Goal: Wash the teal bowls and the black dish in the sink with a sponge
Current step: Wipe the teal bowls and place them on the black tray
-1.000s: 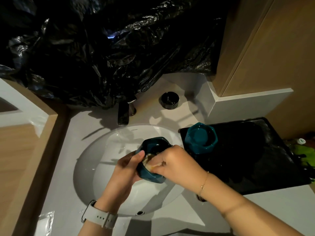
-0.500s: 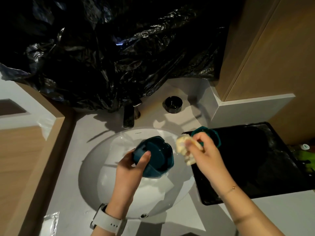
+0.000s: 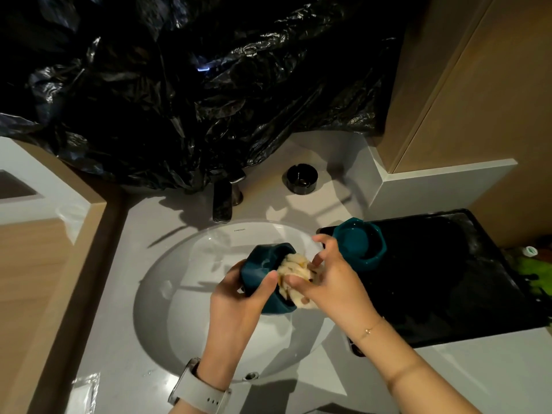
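My left hand (image 3: 239,297) grips a teal bowl (image 3: 263,264) tilted on its side above the white sink (image 3: 167,294), its opening facing right. My right hand (image 3: 331,282) holds a pale yellow sponge (image 3: 294,268) and presses it into the bowl's opening. A second teal bowl (image 3: 360,245) stands upright on the near left corner of a black tray (image 3: 448,279) to the right of the sink. A small round black dish (image 3: 301,178) sits on the counter behind the sink, right of the faucet (image 3: 224,198).
Crinkled black plastic sheeting (image 3: 194,85) hangs over the wall behind the faucet. Wooden cabinets stand at the right (image 3: 484,85) and a wood-edged ledge at the left (image 3: 44,264). A green item (image 3: 534,267) lies at the far right edge.
My right hand had lifted the sponge away toward the tray; it has come back and pushes the sponge into the bowl. My left hand turned the bowl's opening to the right.
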{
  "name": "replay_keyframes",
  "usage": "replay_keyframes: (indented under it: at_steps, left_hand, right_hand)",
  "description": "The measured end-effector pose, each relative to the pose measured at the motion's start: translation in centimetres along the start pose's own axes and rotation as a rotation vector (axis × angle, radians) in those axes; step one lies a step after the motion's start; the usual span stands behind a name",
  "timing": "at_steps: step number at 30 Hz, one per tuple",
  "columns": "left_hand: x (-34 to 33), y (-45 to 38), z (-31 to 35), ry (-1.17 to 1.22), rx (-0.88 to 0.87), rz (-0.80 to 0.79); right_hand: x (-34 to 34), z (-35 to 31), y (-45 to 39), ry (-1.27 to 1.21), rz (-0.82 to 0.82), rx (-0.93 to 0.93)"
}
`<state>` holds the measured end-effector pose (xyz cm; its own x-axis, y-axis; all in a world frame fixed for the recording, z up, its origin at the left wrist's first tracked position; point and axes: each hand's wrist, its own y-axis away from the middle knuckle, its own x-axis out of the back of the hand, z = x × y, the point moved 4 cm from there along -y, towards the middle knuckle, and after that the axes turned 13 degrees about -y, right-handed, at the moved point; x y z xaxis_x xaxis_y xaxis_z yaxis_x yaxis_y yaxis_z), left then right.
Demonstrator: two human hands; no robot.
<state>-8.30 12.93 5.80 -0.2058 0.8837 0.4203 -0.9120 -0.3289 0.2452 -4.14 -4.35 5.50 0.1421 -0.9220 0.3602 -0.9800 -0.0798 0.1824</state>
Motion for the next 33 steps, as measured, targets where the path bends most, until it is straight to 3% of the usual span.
replay_keyframes:
  at_steps: [3, 7, 11, 14, 18, 22, 24, 26, 29, 31, 33]
  left_hand:
    - [-0.8, 0.5, 0.5, 0.033, -0.005, -0.053]
    - [-1.1, 0.9, 1.2, 0.095, -0.006, -0.024]
    - [-1.0, 0.4, 0.7, 0.150, 0.014, 0.047]
    - [-1.4, 0.5, 0.6, 0.157, 0.016, -0.010]
    - [-0.6, -0.1, 0.9, 0.135, 0.079, -0.193]
    - [0.4, -0.5, 1.4, 0.051, 0.086, -0.439]
    - [-0.1, -0.5, 1.3, -0.017, 0.085, -0.396]
    - [-0.7, -0.5, 1.0, -0.010, 0.117, -0.310]
    - [-1.2, -0.6, 0.8, 0.085, 0.211, -0.216]
    - [-1.3, -0.9, 0.9, 0.062, 0.197, -0.196]
    - [-1.4, -1.1, 0.8, 0.005, 0.166, -0.188]
  right_hand:
    - [-1.0, 1.0, -1.0, 0.121, -0.027, -0.130]
    - [-2.2, 1.7, -1.1, -0.236, 0.048, -0.255]
    - [-4.0, 2.2, 0.9, -0.795, -0.052, -0.581]
    - [-3.9, 2.2, 1.1, -0.823, -0.064, -0.592]
    - [-2.6, 2.9, -0.2, -0.442, -0.044, -0.415]
    - [-1.1, 1.7, -1.0, -0.024, -0.281, -0.173]
    - [-1.0, 0.7, -1.1, 0.116, -0.348, -0.119]
    - [-0.3, -0.1, -1.2, 0.275, -0.193, 0.007]
    - [-0.2, -1.9, 0.0, 0.380, 0.064, 0.440]
    - [-1.0, -2.4, 1.1, 0.434, 0.025, 0.674]
    - [-1.7, -2.0, 1.1, 0.542, -0.111, 0.747]
